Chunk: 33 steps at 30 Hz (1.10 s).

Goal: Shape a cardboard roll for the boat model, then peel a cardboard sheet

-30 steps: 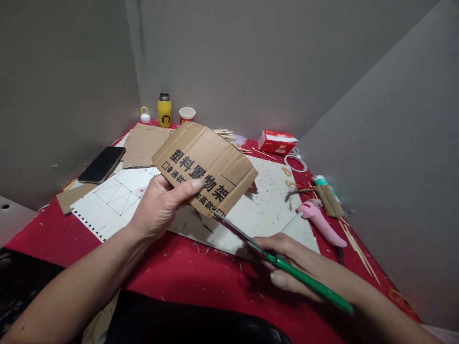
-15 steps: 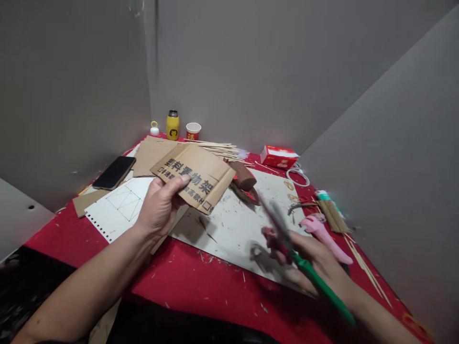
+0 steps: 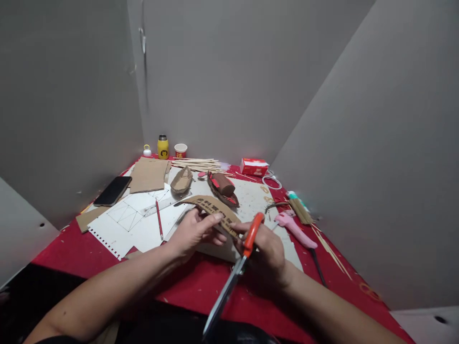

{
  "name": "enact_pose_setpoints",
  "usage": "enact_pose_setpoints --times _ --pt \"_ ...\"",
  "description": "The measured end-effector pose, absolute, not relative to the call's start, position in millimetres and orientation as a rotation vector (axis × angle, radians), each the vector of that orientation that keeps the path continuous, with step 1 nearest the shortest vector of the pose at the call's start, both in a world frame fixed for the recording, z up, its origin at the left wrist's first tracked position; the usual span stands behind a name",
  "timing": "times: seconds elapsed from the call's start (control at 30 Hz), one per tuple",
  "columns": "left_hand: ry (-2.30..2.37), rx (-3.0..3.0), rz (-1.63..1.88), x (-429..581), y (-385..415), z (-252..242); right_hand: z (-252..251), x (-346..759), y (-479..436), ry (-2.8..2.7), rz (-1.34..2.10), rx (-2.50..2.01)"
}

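My left hand [image 3: 193, 231] pinches a brown cardboard piece [image 3: 211, 206] printed with black characters, held low and almost flat over the white board [image 3: 251, 198]. My right hand [image 3: 267, 258] sits just right of it, fingers touching the cardboard's near edge, and is closed on scissors [image 3: 229, 286]. The orange handle sticks up from the hand, and the blades point back toward me over the red tablecloth [image 3: 186, 286].
A phone [image 3: 113, 191], a lined white sheet [image 3: 132, 220] with a red pencil [image 3: 158, 224], a cardboard sheet [image 3: 148, 174], a small cardboard boat [image 3: 181, 180], a brown-and-red model [image 3: 223, 186], skewers [image 3: 195, 165], a yellow bottle [image 3: 162, 146], a cup [image 3: 180, 150], a red box [image 3: 254, 166] and a pink glue gun [image 3: 296, 229] crowd the table. Grey walls enclose it.
The cardboard has come down from upright to nearly flat by the table. My right hand moved left to it, and the scissors swung round so their blades point toward me.
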<state>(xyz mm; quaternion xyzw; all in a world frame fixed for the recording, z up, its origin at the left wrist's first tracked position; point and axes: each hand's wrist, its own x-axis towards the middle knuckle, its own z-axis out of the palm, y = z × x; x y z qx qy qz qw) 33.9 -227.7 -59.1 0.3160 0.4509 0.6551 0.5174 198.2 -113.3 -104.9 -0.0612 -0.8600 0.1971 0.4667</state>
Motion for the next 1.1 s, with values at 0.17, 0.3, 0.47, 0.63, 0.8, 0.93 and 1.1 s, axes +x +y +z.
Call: enact_pose_setpoints --times 0.17,0.3,0.47,0.63,0.8,0.93,1.1 --pt "1.133 0.710 1.597 36.4 -237.6 -54.4 -77.7 193.4 -111.1 -1.737 0.579 -0.504" --pt "1.068 0.603 1.581 41.5 -229.6 -56.6 -65.5 192.7 -111.5 -1.455 1.132 -0.647" --pt "0.982 0.570 1.681 48.4 -208.4 -54.4 -75.6 192.5 -120.7 -1.452 1.563 -0.606" --pt "1.041 0.538 1.840 39.3 -203.9 -49.0 -72.5 197.4 -122.7 -1.711 1.663 -0.566" --pt "1.152 0.527 2.167 22.6 -212.8 -38.9 -83.6 207.2 -110.5 -1.958 1.669 -0.597" --pt "1.200 0.637 2.299 17.2 -218.7 -38.3 -93.4 210.8 -106.1 -2.256 1.505 -0.403" --pt "1.368 0.661 2.301 12.7 -221.5 -46.0 -91.4 211.6 -110.0 -2.489 1.344 -0.340"
